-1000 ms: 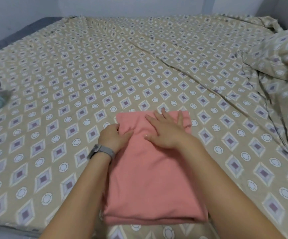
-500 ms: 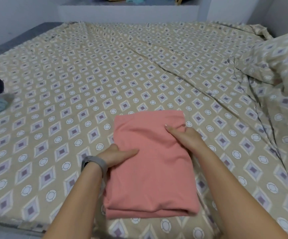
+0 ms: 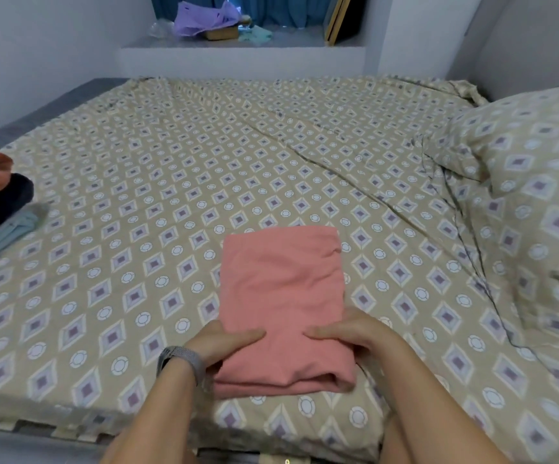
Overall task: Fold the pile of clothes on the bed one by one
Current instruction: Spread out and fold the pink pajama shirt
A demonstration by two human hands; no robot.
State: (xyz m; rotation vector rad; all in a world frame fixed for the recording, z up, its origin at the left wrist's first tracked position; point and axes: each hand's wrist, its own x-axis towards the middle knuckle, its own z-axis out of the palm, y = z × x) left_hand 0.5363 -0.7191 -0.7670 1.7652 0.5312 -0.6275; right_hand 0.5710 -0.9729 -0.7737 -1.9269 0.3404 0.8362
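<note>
A pink garment (image 3: 281, 283), folded into a tall rectangle, lies on the patterned bed sheet (image 3: 171, 195) near the bed's front edge. My left hand (image 3: 221, 343) grips its left side near the bottom, thumb on top and fingers tucked underneath. On the opposite side my right hand (image 3: 351, 334) holds the garment the same way, thumb lying across the top. The pile of clothes (image 3: 0, 202) sits at the far left edge: an orange piece, a dark navy one and a pale blue one, partly cut off by the frame.
A pillow (image 3: 532, 169) in the same pattern lies at the right. Beyond the bed, a white ledge (image 3: 244, 51) carries a purple bag and small items. White walls close in on the left and right. The bed's front edge runs just below the garment.
Both hands slid from the garment's upper part down to its lower sides and took hold with thumbs on top. The view tilted up, showing the ledge.
</note>
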